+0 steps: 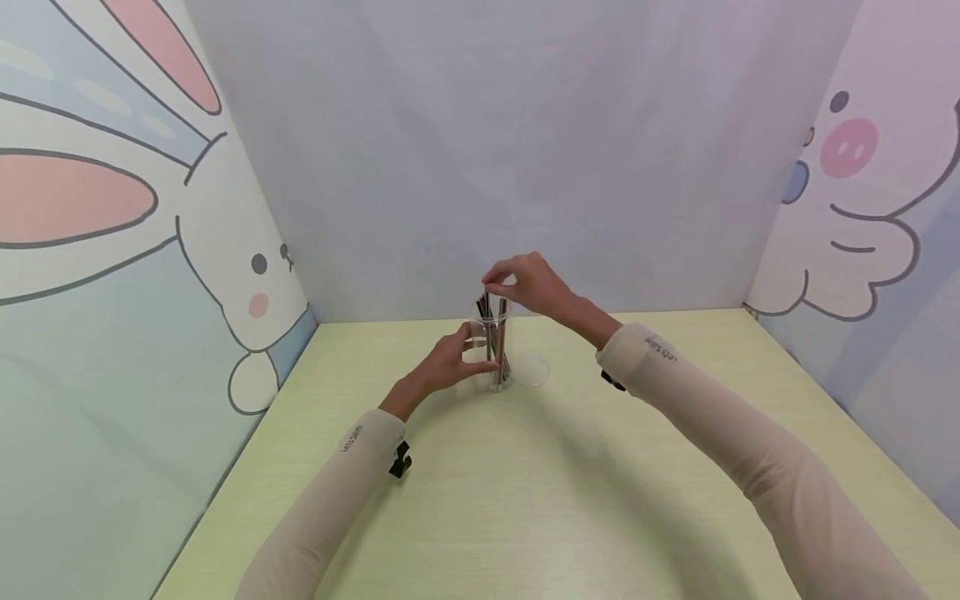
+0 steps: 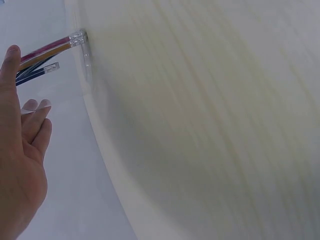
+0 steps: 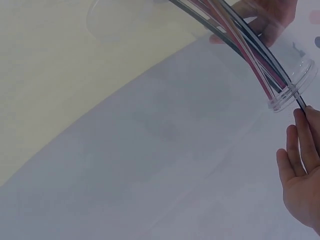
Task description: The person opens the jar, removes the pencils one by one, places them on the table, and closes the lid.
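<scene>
A tall clear jar (image 1: 510, 310) stands upright at the far middle of the table, with several slim pencils (image 1: 502, 337) leaning inside it in dark, red and brown tones. My left hand (image 1: 447, 360) grips the jar from its left side, thumb at the front and fingers behind. Above the rim, my right hand (image 1: 534, 285) pinches the top of one dark pencil (image 3: 300, 100); its lower part is still within the jar. The right wrist view shows the other pencils bunched against the jar's mouth.
A clear round disc, like a lid (image 1: 532, 372), lies on the pale wooden table (image 1: 525, 500) just right of the jar. Behind rises a plain grey backdrop (image 1: 510, 150). Cartoon-printed walls (image 1: 225, 208) stand on both sides.
</scene>
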`<state>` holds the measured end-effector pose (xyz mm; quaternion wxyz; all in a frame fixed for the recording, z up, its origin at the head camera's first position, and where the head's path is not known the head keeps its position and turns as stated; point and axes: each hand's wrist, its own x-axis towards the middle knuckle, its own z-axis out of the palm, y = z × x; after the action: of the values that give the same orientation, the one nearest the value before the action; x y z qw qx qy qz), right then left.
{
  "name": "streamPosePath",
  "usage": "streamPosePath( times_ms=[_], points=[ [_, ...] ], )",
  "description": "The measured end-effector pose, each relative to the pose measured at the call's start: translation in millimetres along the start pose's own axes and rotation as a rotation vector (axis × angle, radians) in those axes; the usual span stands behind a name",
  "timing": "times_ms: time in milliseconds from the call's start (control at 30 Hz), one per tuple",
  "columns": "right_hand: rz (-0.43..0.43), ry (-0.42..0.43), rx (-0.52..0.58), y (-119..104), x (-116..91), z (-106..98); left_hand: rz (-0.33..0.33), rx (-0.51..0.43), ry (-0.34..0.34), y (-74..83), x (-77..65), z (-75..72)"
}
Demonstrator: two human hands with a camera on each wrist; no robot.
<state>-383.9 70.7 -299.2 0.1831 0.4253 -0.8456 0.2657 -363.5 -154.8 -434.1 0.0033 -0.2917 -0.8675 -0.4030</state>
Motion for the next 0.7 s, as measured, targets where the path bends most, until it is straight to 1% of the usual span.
streamPosePath(
  times_ms=[267,467,700],
  points=[
    [-0.004,0.033,0.005,-5.7,8.1,-14.1,-0.006,0.003,0.003,-0.6,-0.5,-1.5],
    [0.001,0.06,0.001,-9.7,15.9,-28.2,-0.025,0.007,0.007,-1.5,-0.4,-1.4],
    [-0.002,0.103,-0.024,-13.7,22.5,-45.6,-0.019,-0.017,0.0,-1.0,-0.4,-1.1]
  ],
)
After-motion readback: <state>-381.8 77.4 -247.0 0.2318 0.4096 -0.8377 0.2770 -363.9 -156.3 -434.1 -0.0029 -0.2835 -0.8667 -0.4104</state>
